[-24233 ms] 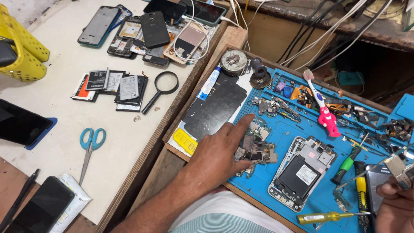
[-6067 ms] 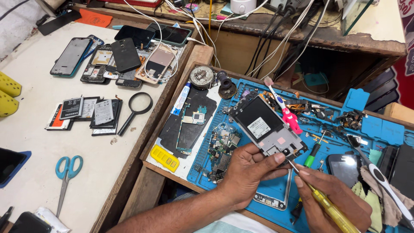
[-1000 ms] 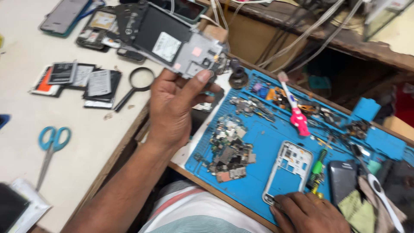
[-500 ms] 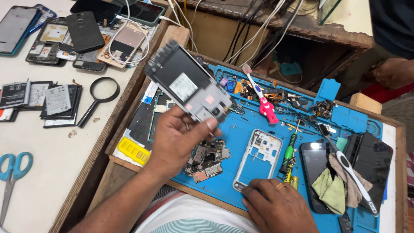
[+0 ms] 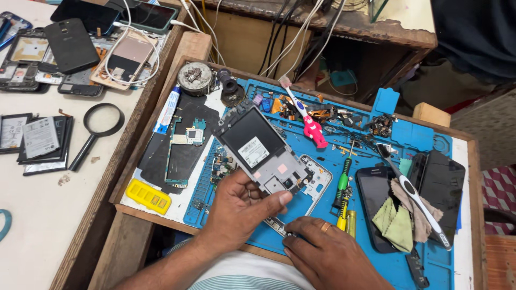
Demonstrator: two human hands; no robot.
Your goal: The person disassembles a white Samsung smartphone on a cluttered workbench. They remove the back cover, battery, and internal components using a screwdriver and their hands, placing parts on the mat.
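Hands: the left hand point(image 5: 236, 209) is clamped on an opened phone body point(image 5: 262, 152), thumb on the lower edge and fingers beneath, holding it tilted just above the blue work mat point(image 5: 424, 258). The phone body shows a dark battery bay with a white label and a grey lower section. The right hand point(image 5: 328, 255) rests on the mat with its fingertips point(image 5: 290, 236) pressed against the lower end of a white phone frame point(image 5: 317, 185); the fingers are together, and whether they pinch anything cannot be told. The frame lies flat, partly under the held phone body.

Adjacent items: a green-and-yellow screwdriver point(image 5: 342, 190) lies just beside the frame. A pink-handled toothbrush point(image 5: 303, 115) lies farther back. A dark phone point(image 5: 379, 201) carrying green cloths point(image 5: 395, 220) lies to the right. A magnifying glass point(image 5: 97, 134) lies on the desk point(image 5: 37, 215), left.
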